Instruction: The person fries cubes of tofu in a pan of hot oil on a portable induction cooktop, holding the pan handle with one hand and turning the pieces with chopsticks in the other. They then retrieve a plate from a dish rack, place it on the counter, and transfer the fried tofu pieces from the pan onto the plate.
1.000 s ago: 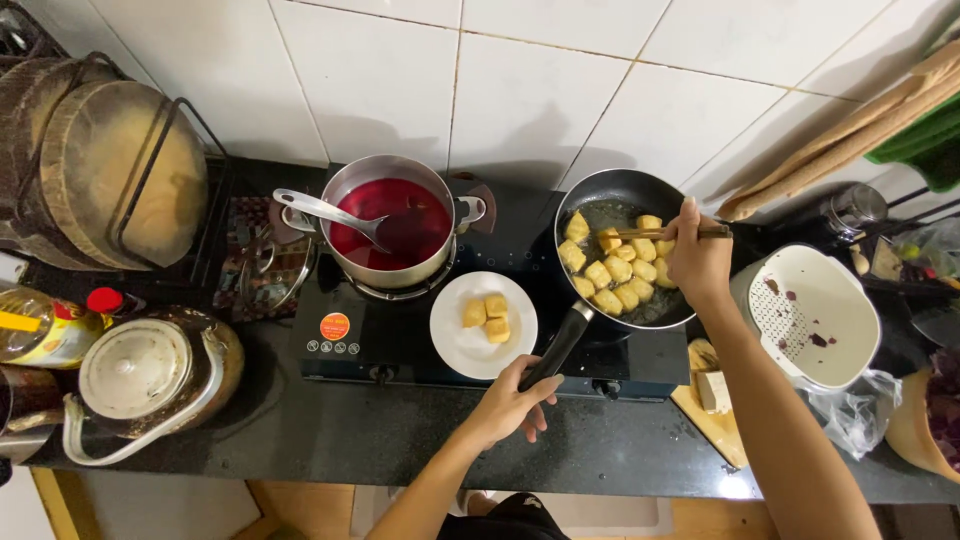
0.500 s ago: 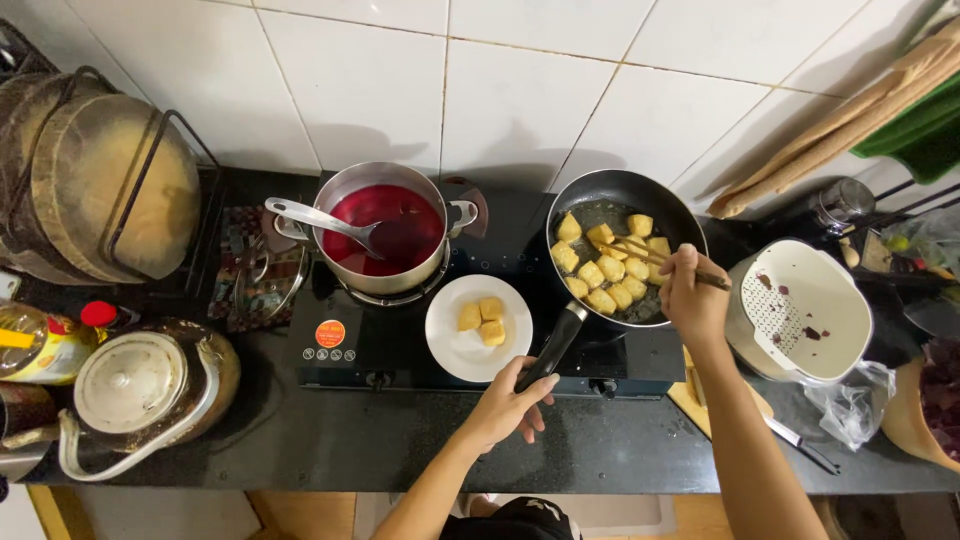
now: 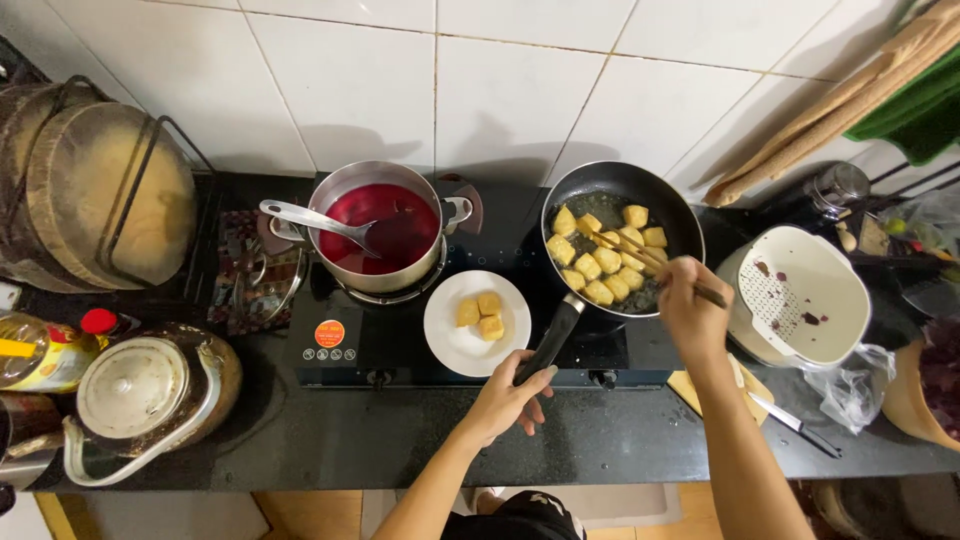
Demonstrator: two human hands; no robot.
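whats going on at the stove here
A person is frying yellow cubes in a black pan. The left hand grips the pan handle, and the right hand works chopsticks among the cubes. Three cubes sit on a white plate, beside a pot of red liquid with a ladle.

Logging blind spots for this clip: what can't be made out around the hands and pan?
Head view only:
- Chopsticks' upper ends: hidden inside the right hand.
- Pan handle's end: covered by the left hand.
- Pan floor: hidden under the yellow pieces.
- Ladle bowl: sunk in red liquid.
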